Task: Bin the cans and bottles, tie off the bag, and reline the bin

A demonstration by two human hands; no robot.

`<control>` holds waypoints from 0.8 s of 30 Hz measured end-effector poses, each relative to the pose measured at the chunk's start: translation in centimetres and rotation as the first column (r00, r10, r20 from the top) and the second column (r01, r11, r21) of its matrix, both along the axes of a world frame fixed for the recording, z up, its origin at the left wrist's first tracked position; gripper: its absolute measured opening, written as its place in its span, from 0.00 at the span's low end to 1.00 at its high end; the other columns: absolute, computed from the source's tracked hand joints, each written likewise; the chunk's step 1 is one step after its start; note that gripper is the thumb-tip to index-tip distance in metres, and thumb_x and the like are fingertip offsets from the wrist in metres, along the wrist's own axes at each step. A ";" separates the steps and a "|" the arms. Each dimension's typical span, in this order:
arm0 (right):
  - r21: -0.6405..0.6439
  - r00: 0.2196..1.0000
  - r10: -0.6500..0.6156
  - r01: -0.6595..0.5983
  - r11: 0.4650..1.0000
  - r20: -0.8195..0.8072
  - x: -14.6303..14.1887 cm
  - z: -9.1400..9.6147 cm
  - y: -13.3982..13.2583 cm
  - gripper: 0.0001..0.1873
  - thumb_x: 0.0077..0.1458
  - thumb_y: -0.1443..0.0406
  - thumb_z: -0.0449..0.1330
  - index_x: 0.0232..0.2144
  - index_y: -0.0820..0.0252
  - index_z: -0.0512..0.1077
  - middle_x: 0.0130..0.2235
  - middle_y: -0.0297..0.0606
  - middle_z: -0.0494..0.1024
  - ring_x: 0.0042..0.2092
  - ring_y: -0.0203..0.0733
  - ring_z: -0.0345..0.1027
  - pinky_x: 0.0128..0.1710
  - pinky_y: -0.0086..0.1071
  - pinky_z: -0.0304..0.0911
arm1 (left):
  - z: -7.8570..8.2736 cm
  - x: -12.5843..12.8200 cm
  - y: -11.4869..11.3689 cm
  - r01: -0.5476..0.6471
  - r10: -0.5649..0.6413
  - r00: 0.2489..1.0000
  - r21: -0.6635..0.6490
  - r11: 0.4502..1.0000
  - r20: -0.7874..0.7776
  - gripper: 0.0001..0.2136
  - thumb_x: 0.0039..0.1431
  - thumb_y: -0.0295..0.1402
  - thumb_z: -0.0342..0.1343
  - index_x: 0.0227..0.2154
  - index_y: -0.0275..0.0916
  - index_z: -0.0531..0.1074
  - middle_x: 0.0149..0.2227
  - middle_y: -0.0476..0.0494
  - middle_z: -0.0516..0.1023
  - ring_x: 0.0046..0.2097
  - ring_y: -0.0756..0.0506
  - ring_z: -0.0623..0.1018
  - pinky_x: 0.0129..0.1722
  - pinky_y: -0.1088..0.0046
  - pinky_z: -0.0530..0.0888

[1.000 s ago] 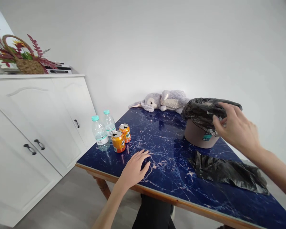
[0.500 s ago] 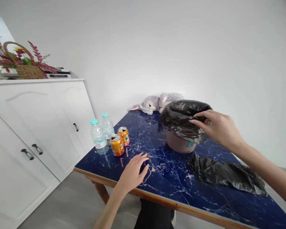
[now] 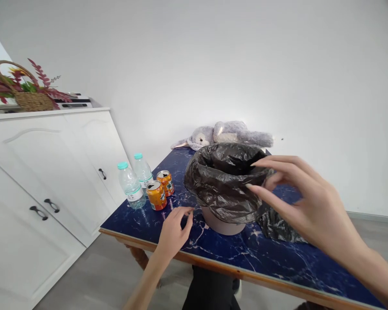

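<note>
A pinkish-grey trash bin (image 3: 224, 226) stands upright on the blue marbled table, lined with a black plastic bag (image 3: 226, 193) folded over its rim. My right hand (image 3: 310, 202) is at the bag's right edge, thumb and fingertips apart, with nothing gripped between them. My left hand (image 3: 174, 230) rests near the table's front edge, left of the bin, fingers loosely bent and holding nothing. Just beyond it stand two orange drink cans (image 3: 156, 196) with opened tops. Partly behind my right hand lies another black plastic bag (image 3: 278, 224), crumpled flat.
Two clear water bottles (image 3: 131, 187) with turquoise caps stand at the table's left edge. Along the wall lies a grey plush rabbit (image 3: 229, 131). A white cabinet (image 3: 51, 172) on the left carries a wicker flower basket (image 3: 34, 101). The wooden table edge (image 3: 261, 280) runs close to me.
The lined bin has come nearer and to the left. My right hand moved with it and has let go of the bag's rim. The left hand's fingers have bent slightly.
</note>
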State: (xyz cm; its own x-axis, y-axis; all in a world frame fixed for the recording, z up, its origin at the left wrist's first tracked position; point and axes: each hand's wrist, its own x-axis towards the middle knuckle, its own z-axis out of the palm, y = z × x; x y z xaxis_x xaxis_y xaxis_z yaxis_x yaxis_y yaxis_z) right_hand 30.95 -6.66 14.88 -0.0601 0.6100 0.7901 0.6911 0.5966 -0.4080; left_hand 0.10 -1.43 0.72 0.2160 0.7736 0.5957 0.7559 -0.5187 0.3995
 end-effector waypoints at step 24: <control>-0.575 0.961 0.019 -0.181 0.798 -0.276 5.3 -19.1 1.4 0.20 0.69 0.49 0.53 0.51 0.54 0.72 0.33 0.35 0.81 0.32 0.42 0.75 0.36 0.33 0.71 | 14.0 0.6 -3.1 -0.330 0.099 0.859 0.394 0.858 0.503 0.32 0.59 0.46 0.70 0.65 0.49 0.69 0.62 0.38 0.77 0.32 0.48 0.81 0.27 0.70 0.78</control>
State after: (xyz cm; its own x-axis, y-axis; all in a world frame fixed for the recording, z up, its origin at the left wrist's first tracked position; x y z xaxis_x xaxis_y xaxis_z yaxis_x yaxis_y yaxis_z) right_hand 36.22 -5.31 -4.24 -0.0024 0.9615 0.2748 0.4709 0.2435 -0.8479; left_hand 0.70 -4.49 14.74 -0.3035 0.3849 0.8716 0.6634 -0.5712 0.4832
